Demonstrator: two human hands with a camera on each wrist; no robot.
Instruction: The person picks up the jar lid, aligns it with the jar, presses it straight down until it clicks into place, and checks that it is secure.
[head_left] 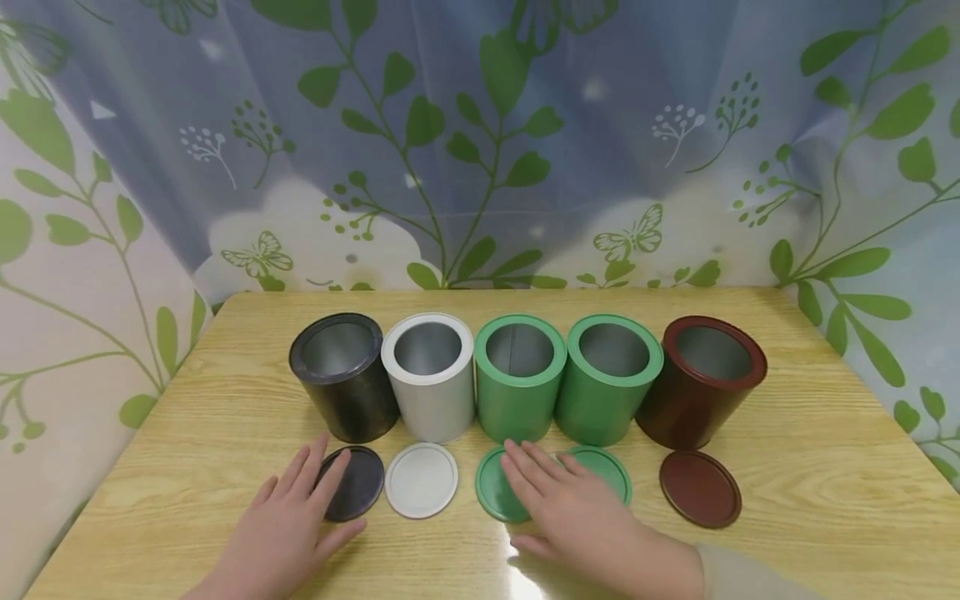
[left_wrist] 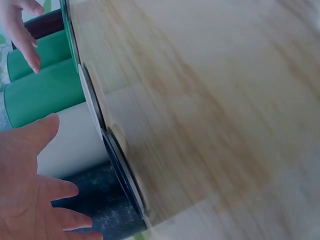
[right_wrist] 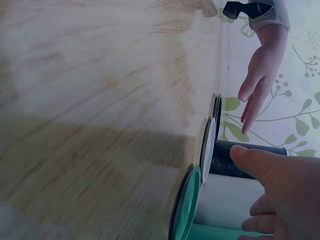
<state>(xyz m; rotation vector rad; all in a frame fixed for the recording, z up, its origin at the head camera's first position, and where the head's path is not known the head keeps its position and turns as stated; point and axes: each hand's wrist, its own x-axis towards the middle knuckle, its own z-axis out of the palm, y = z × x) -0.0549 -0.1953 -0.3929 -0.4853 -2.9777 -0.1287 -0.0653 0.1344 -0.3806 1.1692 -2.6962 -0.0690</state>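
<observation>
My left hand (head_left: 279, 523), fingers spread, is over the left side of a round black lid (head_left: 360, 490). The right hand (head_left: 581, 510) has its fingers extended above two green lids, the left one (head_left: 493, 490) and the right one (head_left: 611, 472), covering part of both. Between the hands lies a white lid (head_left: 422, 481); far right is a dark red lid (head_left: 701, 489). Behind them stand a black can (head_left: 356, 408), a white can (head_left: 435, 408), a left green can (head_left: 519, 408), a right green can (head_left: 596, 407) and a dark red can (head_left: 681, 412), all with open tops.
The wooden table (head_left: 810, 500) carries the row of cans, which stand close side by side. A leaf-patterned cloth (head_left: 465, 150) hangs behind the table's back edge and along both sides.
</observation>
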